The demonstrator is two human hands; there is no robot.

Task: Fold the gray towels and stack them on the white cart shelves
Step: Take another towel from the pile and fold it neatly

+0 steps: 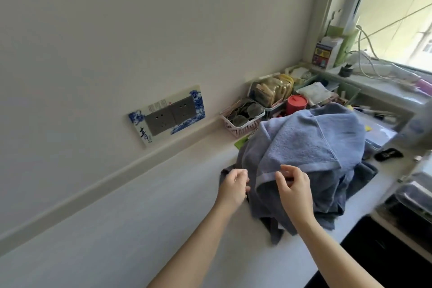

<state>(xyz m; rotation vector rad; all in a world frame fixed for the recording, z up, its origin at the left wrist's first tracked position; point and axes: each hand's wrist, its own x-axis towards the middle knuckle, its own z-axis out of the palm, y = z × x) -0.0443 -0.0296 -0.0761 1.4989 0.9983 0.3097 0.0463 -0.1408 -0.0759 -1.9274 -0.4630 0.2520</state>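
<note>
**Picking a towel out of the heap, folding not yet begun**

A heap of gray-blue towels point(311, 159) is lying unfolded on the white bench point(140, 229), pushed up near the clutter at the far end. The top towel point(313, 138) is draping loosely over the darker ones beneath it, its hemmed edge point(304, 168) running across the front of the pile.

Both hands are working at that front edge. The left hand point(233, 186) is curling its fingers at the left side of the heap, seemingly pinching a dark fold of cloth, though the grip itself is hidden behind the knuckles. The right hand point(293, 184) is sitting just at the hem with thumb and forefinger closing toward the cloth; whether they are already pinching it I cannot tell. The hands are near each other but apart.

Behind the heap, a pink basket point(242, 121) and a red lidded tub point(296, 103) are standing against the wall. The white cart is not in view.

Judging by this, the step in hand is separating one towel from the pile. The next move is likely calling for a firm pinch on two corners of the hem, lifting the towel clear, and spreading it on the bare stretch of bench toward the person.
</note>
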